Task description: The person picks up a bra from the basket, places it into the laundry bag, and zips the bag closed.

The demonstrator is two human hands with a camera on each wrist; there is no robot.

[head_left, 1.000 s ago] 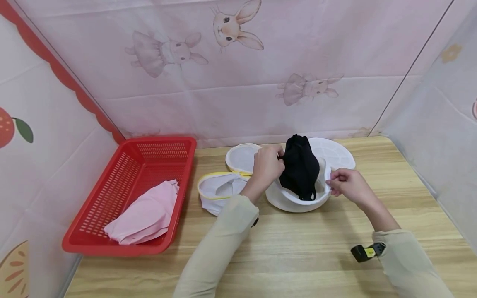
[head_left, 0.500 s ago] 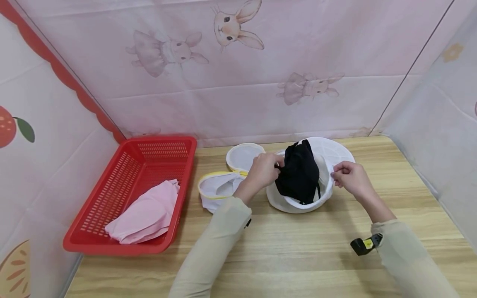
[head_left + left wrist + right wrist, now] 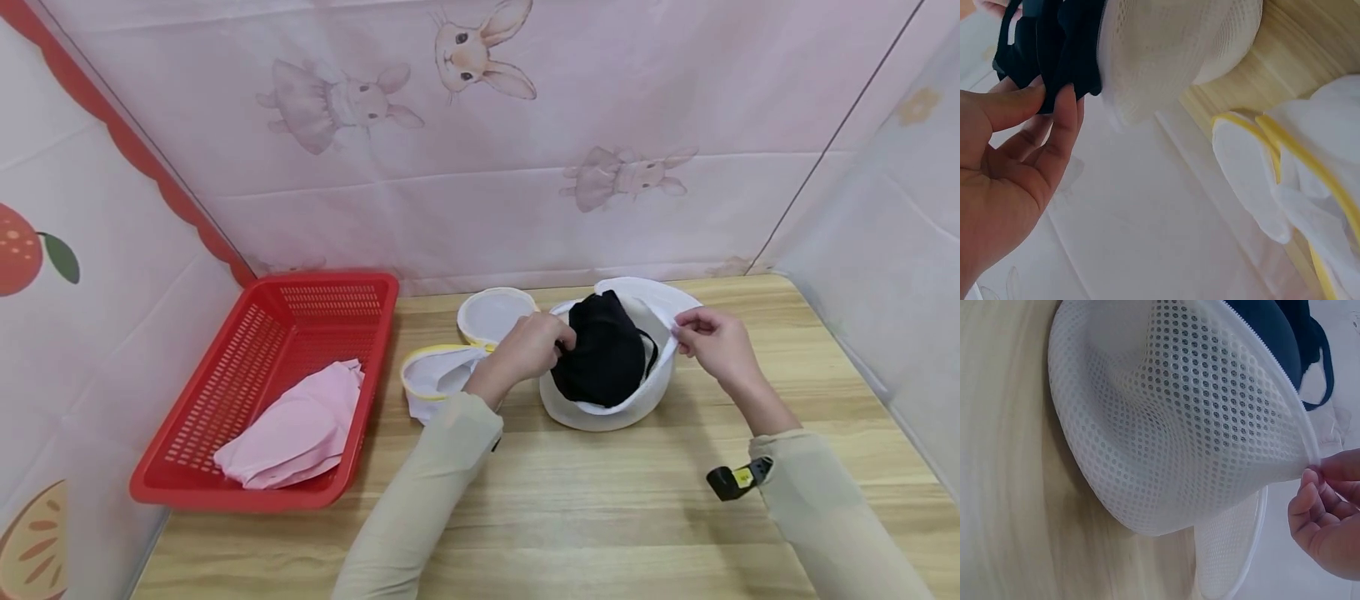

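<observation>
On the wooden table: a white mesh bag, mouth upward, its flap behind.
Black cloth: inside the mesh bag's mouth, partly rising above the rim.
Left hand: thumb and fingers pinched together on the black cloth's left edge.
Right hand: thumb and finger pinching the mesh bag's rim.
Yellow-trimmed white bag: just left of the mesh bag.
Red basket: farther left, holding pink cloth.

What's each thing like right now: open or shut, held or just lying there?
White mesh bag: open, its flap folded back
Black cloth: bunched up, partly inside the white mesh bag
Yellow-edged bag: open
Red basket: open at the top, partly filled
Pink cloth: lying in the red basket
Left hand: pinching the black cloth
Right hand: pinching the white mesh bag's edge
</observation>
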